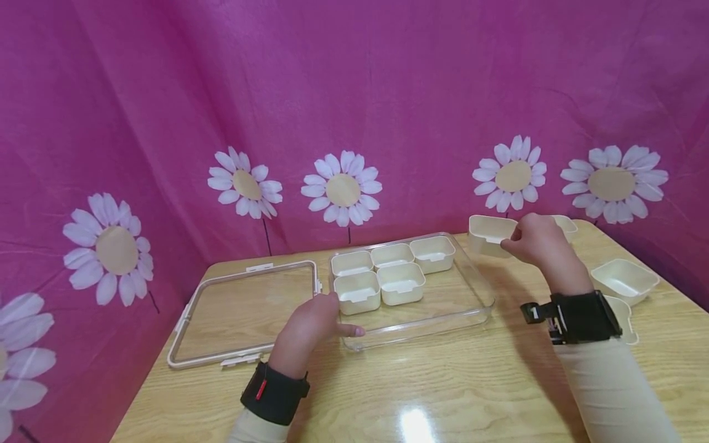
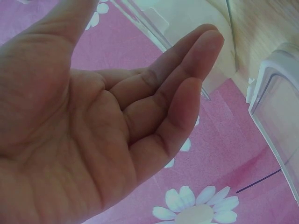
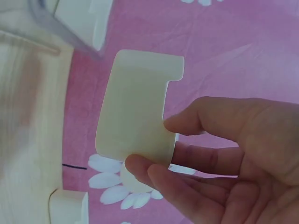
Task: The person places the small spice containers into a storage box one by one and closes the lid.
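Observation:
My right hand (image 1: 541, 245) pinches a small cream bin (image 1: 488, 232) by its edge, thumb on one side and fingers on the other, at the table's back right. In the right wrist view, the bin (image 3: 135, 102) shows its plain side, with a notch in the rim beside the thumb. My left hand (image 1: 310, 323) rests at the left side of a clear plastic box (image 1: 426, 324), fingers extended and thumb over its front left corner. Several cream bins (image 1: 357, 294) sit inside the box, two in the front row and three in the back; its right part shows bare bottom.
A clear lid with a white frame (image 1: 249, 267) and clips lies left of the box. More cream bins stand at the right: one behind my right hand (image 1: 565, 226), one near the right edge (image 1: 626, 280), one partly hidden by my wrist (image 1: 623, 317). A pink flowered cloth (image 1: 421, 123) hangs behind.

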### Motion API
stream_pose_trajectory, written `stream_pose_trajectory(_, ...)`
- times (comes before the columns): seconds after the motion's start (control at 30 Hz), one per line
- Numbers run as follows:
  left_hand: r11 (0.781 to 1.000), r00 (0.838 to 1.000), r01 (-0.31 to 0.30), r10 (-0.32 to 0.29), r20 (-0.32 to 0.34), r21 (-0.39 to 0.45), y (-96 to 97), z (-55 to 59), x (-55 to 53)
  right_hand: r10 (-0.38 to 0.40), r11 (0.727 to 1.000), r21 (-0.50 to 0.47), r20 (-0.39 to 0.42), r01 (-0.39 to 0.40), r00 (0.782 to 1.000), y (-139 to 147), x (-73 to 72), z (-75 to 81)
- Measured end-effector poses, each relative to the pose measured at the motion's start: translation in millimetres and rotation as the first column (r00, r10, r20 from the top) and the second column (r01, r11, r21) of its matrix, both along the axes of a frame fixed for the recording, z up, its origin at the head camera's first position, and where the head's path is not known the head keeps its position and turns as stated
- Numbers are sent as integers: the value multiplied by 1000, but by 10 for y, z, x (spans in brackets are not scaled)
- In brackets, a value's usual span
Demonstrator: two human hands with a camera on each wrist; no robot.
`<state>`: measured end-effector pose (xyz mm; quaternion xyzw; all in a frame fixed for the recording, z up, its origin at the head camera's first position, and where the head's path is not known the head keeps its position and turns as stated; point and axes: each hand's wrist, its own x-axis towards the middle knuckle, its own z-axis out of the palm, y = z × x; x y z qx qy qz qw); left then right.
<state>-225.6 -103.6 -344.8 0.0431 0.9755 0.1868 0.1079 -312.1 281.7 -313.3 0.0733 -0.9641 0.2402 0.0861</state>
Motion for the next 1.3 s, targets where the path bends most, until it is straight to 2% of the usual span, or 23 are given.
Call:
stream_pose_trajectory(0.7, 1000, 1000, 7, -7, -27, -3, -31, 45, 6, 83, 997, 6, -74, -82, 994, -316, 124, 195)
stream_pose_trajectory(0.87, 1000, 998, 29, -29, -50, 9, -40, 46, 10, 97, 995, 18, -92, -95, 991, -352, 117, 184)
stream_pose_trajectory(1.1, 999, 998, 33, -31, -46, 41, -40, 34, 43, 114, 993, 23, -82, -113, 990, -384, 132, 128)
stream_pose_trajectory(1.3, 999, 998, 37, -36, -56, 13, -24, -1, 58, 124, 992, 42, -112, -120, 986, -425, 160, 65)
